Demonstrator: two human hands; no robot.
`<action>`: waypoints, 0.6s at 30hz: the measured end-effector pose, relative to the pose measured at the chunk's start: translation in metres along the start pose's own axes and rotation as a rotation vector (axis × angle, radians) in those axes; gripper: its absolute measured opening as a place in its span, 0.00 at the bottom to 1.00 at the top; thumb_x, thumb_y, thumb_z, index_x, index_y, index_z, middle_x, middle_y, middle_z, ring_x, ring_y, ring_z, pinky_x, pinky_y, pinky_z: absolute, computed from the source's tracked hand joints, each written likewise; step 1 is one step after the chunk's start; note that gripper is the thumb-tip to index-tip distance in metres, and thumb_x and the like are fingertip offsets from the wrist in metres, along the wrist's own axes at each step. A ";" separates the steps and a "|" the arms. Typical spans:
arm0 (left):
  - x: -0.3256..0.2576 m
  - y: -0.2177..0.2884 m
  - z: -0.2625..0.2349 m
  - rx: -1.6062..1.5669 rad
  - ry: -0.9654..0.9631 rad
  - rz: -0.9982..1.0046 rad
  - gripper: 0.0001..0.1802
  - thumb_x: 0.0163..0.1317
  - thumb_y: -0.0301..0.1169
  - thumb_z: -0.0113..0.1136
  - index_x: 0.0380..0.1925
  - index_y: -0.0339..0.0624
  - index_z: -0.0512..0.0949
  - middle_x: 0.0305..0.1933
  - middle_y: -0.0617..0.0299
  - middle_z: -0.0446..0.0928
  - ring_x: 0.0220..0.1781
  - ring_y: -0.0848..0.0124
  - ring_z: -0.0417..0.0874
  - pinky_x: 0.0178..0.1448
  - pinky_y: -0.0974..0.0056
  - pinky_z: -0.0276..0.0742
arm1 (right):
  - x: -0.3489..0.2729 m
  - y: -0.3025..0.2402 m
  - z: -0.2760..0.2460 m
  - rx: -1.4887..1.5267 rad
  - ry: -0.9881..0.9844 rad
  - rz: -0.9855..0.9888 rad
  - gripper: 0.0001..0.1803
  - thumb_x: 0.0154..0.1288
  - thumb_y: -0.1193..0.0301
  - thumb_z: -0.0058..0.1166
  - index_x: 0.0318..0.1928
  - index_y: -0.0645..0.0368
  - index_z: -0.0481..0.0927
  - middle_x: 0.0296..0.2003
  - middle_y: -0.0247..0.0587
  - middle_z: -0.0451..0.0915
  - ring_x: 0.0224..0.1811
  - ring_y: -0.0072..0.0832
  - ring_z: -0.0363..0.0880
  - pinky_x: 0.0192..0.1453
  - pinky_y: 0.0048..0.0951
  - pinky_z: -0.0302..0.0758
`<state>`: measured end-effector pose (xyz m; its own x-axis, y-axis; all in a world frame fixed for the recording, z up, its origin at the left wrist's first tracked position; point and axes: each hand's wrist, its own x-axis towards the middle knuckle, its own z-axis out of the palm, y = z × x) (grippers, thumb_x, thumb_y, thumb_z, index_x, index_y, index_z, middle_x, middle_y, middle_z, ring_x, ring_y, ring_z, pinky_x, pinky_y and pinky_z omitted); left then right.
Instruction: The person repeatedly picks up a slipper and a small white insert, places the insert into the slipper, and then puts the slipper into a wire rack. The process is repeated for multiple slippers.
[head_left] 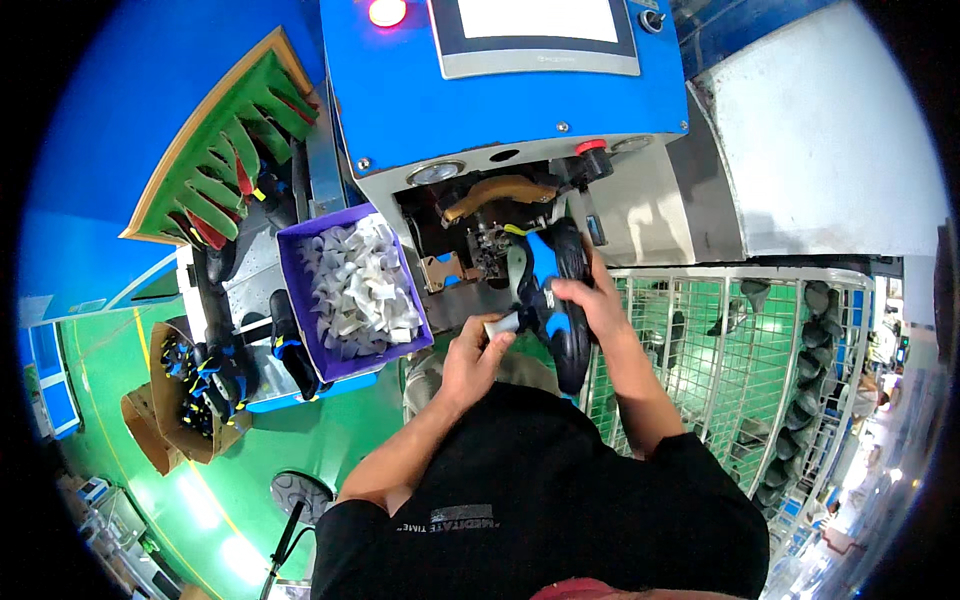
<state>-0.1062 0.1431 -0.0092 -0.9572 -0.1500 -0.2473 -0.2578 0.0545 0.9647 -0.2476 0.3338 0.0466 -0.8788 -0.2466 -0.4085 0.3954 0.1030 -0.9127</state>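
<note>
Left fingers (479,327) pinch a smooth white piece (504,324) beside a shoe (570,345).

A pale bench (252,272) at left carries a purple bin (375,362) and dark shoes (289,345); the green floor (340,425), a cardboard box (148,432).

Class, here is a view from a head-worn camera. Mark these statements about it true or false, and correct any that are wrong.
1. The left hand holds a small white piece. True.
2. The other hand is empty. False: the right hand grips a black-and-blue shoe.
3. A purple box stands left of the blue machine. True.
4. That box is empty. False: it is filled with white pieces.
5. The machine's screen is lit. True.
6. The wire cage is on the person's left. False: the wire cage stands to the right.
</note>
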 end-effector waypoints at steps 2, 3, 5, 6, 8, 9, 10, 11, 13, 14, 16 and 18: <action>0.021 -0.008 0.003 -0.078 0.031 -0.039 0.24 0.74 0.47 0.61 0.56 0.38 0.77 0.35 0.50 0.84 0.35 0.61 0.84 0.44 0.58 0.79 | 0.014 -0.012 0.014 -0.105 0.057 -0.065 0.54 0.55 0.70 0.70 0.79 0.63 0.55 0.60 0.45 0.78 0.56 0.32 0.80 0.62 0.33 0.76; 0.033 -0.015 0.007 -0.118 0.050 -0.059 0.25 0.74 0.48 0.61 0.56 0.38 0.77 0.35 0.49 0.83 0.35 0.61 0.84 0.43 0.58 0.78 | 0.021 -0.014 0.020 -0.166 0.043 -0.107 0.55 0.54 0.68 0.70 0.80 0.63 0.54 0.60 0.47 0.78 0.56 0.33 0.80 0.62 0.34 0.76; 0.053 -0.041 0.016 -0.098 0.021 -0.145 0.26 0.75 0.53 0.57 0.48 0.37 0.75 0.35 0.51 0.81 0.37 0.65 0.81 0.44 0.58 0.76 | 0.043 0.000 0.020 -0.497 0.076 -0.203 0.59 0.53 0.61 0.72 0.81 0.59 0.51 0.60 0.55 0.77 0.57 0.42 0.81 0.62 0.37 0.77; 0.062 -0.056 0.021 -0.120 0.027 -0.153 0.27 0.76 0.54 0.56 0.46 0.36 0.75 0.34 0.51 0.80 0.37 0.66 0.80 0.44 0.58 0.75 | 0.051 0.005 0.024 -0.872 0.135 -0.209 0.61 0.52 0.55 0.71 0.82 0.49 0.51 0.60 0.63 0.74 0.57 0.56 0.81 0.63 0.44 0.78; 0.071 -0.051 0.022 -0.090 0.013 -0.230 0.27 0.76 0.54 0.55 0.40 0.37 0.71 0.33 0.54 0.78 0.37 0.69 0.77 0.45 0.57 0.75 | 0.045 -0.025 0.063 -1.110 0.084 -0.045 0.58 0.55 0.53 0.68 0.83 0.35 0.49 0.60 0.69 0.70 0.57 0.65 0.79 0.61 0.52 0.78; 0.075 -0.068 0.026 -0.180 -0.019 -0.225 0.27 0.76 0.54 0.56 0.41 0.36 0.72 0.33 0.57 0.77 0.37 0.70 0.77 0.44 0.58 0.74 | 0.045 -0.031 0.078 -1.229 0.059 -0.074 0.58 0.56 0.54 0.68 0.83 0.33 0.48 0.61 0.69 0.69 0.57 0.66 0.79 0.60 0.54 0.78; 0.080 -0.082 0.034 -0.366 -0.031 -0.227 0.26 0.76 0.53 0.56 0.43 0.36 0.72 0.33 0.59 0.77 0.37 0.71 0.77 0.44 0.60 0.74 | 0.053 -0.018 0.080 -1.379 0.006 -0.169 0.59 0.57 0.53 0.68 0.83 0.33 0.45 0.61 0.72 0.68 0.55 0.66 0.81 0.56 0.55 0.80; 0.078 -0.085 0.035 -0.543 -0.049 -0.235 0.26 0.76 0.53 0.57 0.44 0.36 0.72 0.34 0.61 0.76 0.38 0.73 0.77 0.44 0.61 0.74 | 0.057 -0.011 0.081 -1.366 0.041 -0.128 0.60 0.56 0.53 0.68 0.83 0.33 0.44 0.60 0.70 0.69 0.51 0.66 0.81 0.54 0.54 0.81; 0.077 -0.083 0.030 -0.614 0.017 -0.320 0.25 0.75 0.52 0.58 0.43 0.36 0.74 0.32 0.63 0.76 0.37 0.75 0.77 0.43 0.63 0.73 | 0.066 -0.006 0.084 -1.341 0.106 -0.054 0.61 0.55 0.54 0.69 0.83 0.32 0.42 0.57 0.67 0.70 0.45 0.65 0.82 0.50 0.54 0.81; 0.078 -0.075 0.020 -0.649 0.072 -0.359 0.25 0.75 0.52 0.59 0.42 0.36 0.75 0.32 0.63 0.76 0.36 0.76 0.77 0.42 0.64 0.73 | 0.069 -0.006 0.092 -1.300 0.088 -0.004 0.63 0.56 0.53 0.69 0.83 0.33 0.38 0.58 0.70 0.69 0.46 0.67 0.81 0.49 0.55 0.81; 0.070 -0.055 -0.015 -0.309 -0.049 -0.409 0.25 0.74 0.52 0.60 0.41 0.35 0.78 0.35 0.60 0.82 0.41 0.71 0.82 0.49 0.62 0.77 | 0.072 -0.005 0.100 -1.336 0.149 -0.129 0.60 0.58 0.54 0.68 0.83 0.38 0.42 0.55 0.68 0.69 0.46 0.65 0.82 0.48 0.55 0.82; 0.053 -0.042 -0.042 -0.167 -0.049 -0.426 0.26 0.72 0.51 0.62 0.35 0.34 0.80 0.35 0.57 0.86 0.41 0.70 0.85 0.50 0.61 0.79 | 0.075 -0.001 0.099 -1.365 0.161 -0.173 0.57 0.58 0.54 0.68 0.82 0.41 0.46 0.56 0.68 0.69 0.46 0.63 0.82 0.47 0.54 0.83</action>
<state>-0.1404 0.0913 -0.0588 -0.7764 -0.0769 -0.6255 -0.6092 -0.1626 0.7762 -0.2874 0.2202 0.0175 -0.9471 -0.2496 -0.2017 -0.2105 0.9576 -0.1967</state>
